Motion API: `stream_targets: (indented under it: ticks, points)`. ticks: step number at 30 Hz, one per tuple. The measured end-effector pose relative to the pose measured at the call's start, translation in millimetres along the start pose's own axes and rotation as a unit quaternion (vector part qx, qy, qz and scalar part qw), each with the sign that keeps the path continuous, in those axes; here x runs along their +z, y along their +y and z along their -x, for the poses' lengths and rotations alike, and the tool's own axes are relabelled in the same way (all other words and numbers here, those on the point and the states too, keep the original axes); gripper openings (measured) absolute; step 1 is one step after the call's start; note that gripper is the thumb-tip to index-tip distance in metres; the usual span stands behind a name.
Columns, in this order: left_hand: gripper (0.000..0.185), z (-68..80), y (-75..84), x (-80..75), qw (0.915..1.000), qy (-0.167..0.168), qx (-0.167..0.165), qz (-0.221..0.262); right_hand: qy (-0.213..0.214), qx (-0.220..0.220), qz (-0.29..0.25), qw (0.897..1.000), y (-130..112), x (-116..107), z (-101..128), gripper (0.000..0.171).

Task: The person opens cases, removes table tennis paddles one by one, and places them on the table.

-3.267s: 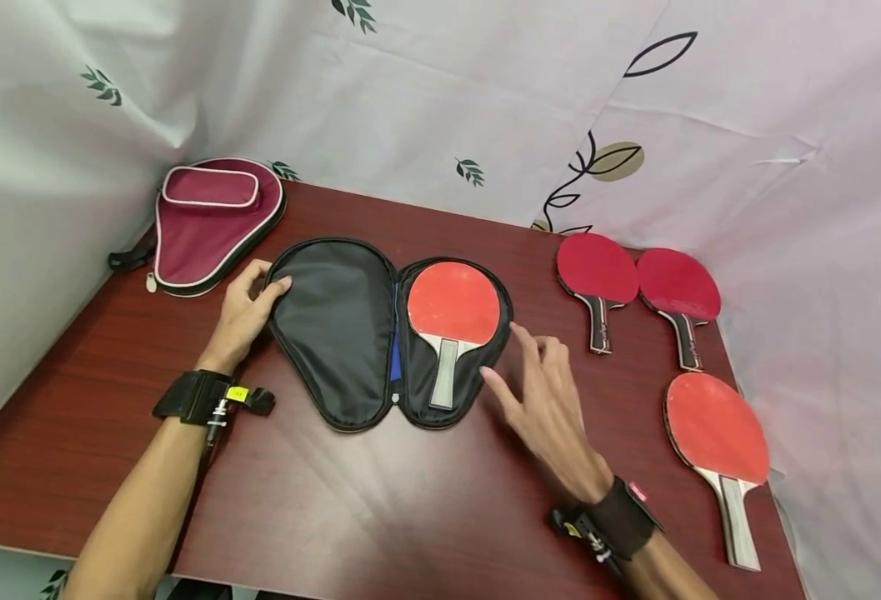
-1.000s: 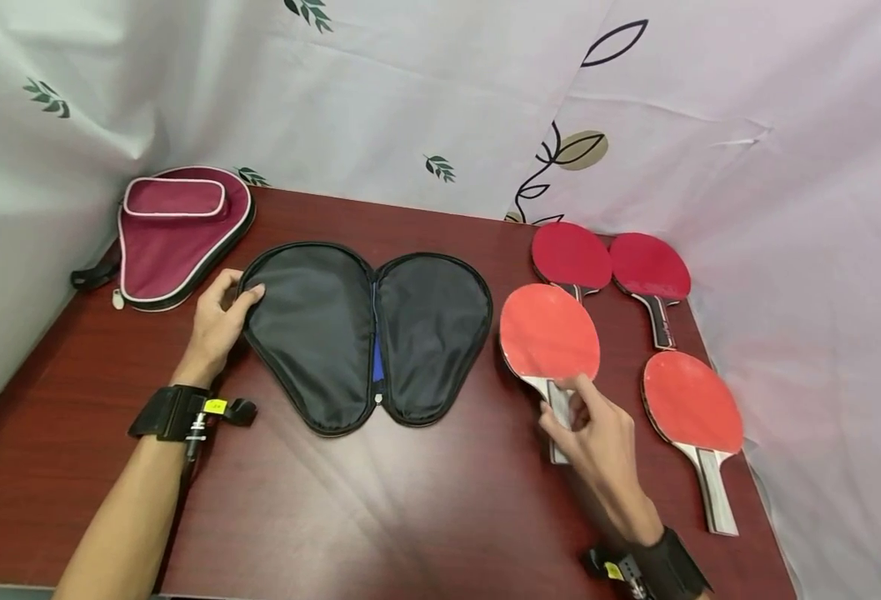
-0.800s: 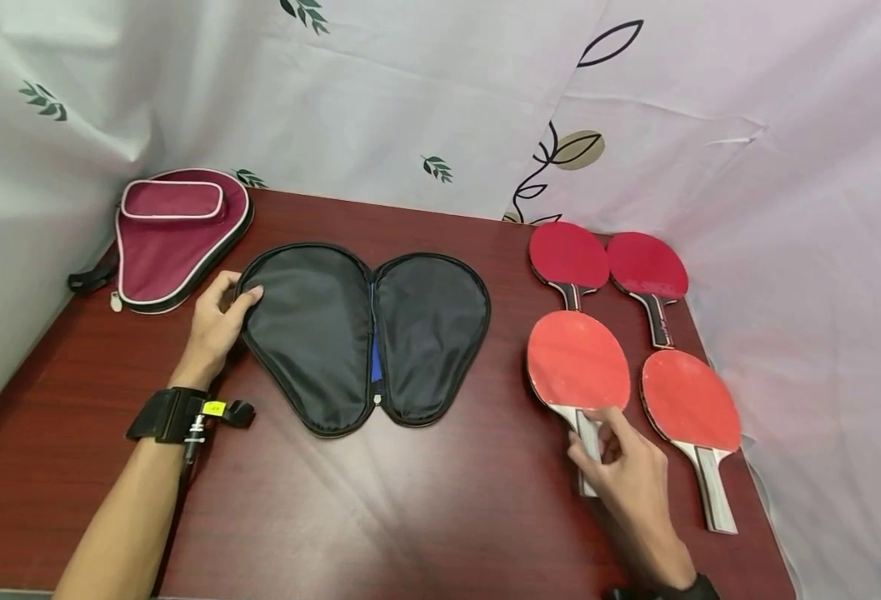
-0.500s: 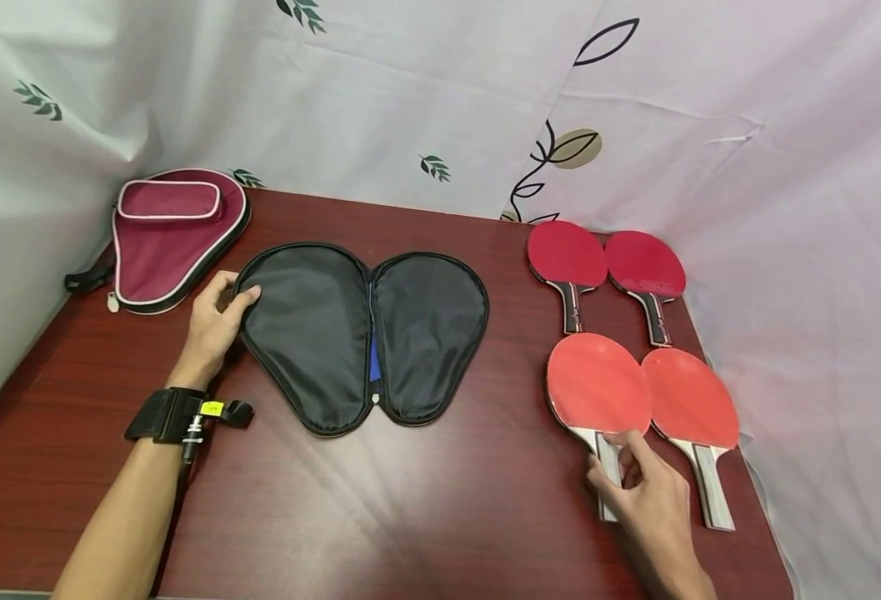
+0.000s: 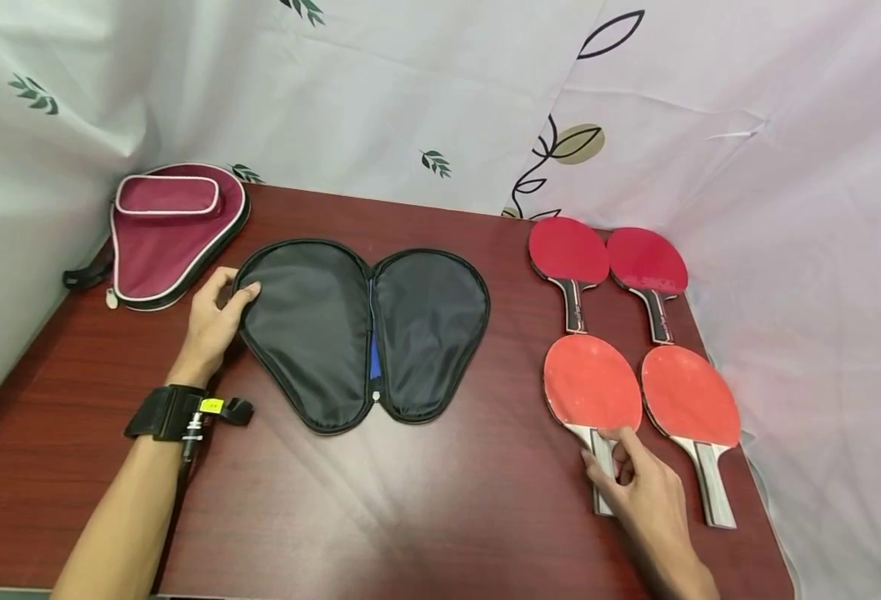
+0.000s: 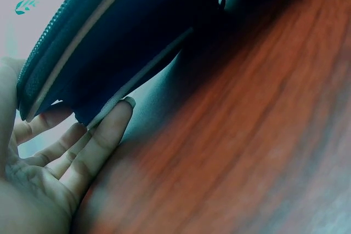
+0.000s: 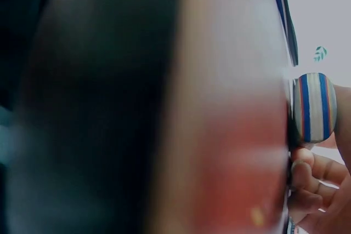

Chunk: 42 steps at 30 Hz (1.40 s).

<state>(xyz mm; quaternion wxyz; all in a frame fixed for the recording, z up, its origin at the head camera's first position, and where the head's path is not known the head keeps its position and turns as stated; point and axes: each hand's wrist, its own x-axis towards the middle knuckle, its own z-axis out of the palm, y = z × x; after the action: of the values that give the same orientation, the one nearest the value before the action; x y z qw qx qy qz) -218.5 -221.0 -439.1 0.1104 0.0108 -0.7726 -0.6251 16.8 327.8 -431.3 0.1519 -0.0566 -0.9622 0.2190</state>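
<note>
An open black paddle case (image 5: 361, 333) lies flat and empty at the table's middle. My left hand (image 5: 232, 297) pinches its left rim, thumb on top. In the left wrist view the fingers (image 6: 93, 146) sit under the case edge (image 6: 109, 42). An orange-red paddle (image 5: 593, 382) lies flat at the right. My right hand (image 5: 620, 462) grips its handle. In the right wrist view the striped handle end (image 7: 312, 108) shows above my curled fingers (image 7: 310, 182).
A second orange-red paddle (image 5: 691, 396) lies just right of the held one. Two dark red paddles (image 5: 568, 250) (image 5: 647, 260) lie behind them. A zipped maroon case (image 5: 170, 225) sits at the back left corner. White curtains surround the brown table (image 5: 425, 500).
My right hand lifted the orange-red paddle out of the black case, carried it right and laid it down beside the other orange-red paddle. The left hand has stayed on the case rim.
</note>
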Motion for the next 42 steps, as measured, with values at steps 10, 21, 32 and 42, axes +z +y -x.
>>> stream_targets:
  ticks: [10, 21, 32, 42]
  points:
    - [0.027, 0.9, 1.1, -1.2, 1.0000, 0.001, -0.003, 0.004, -0.008, -0.031, 0.018, 0.999, 8.4, -8.9, -3.6, 0.029]
    - [0.024, 2.6, 6.3, -1.5, 0.9999, 0.006, -0.010, 0.011, -0.002, -0.008, -0.245, 0.969, -33.6, -28.7, -34.5, 0.042]
    - [0.024, 1.0, -0.4, -0.3, 0.9997, 0.001, -0.020, 0.011, -0.127, 0.170, -0.652, 0.727, -108.3, 31.3, -107.9, 0.067]
    - [0.024, 2.3, 0.0, -0.2, 0.9999, 0.003, -0.005, 0.011, -0.121, 0.292, -0.685, 0.656, -126.4, 70.7, -160.6, 0.054]
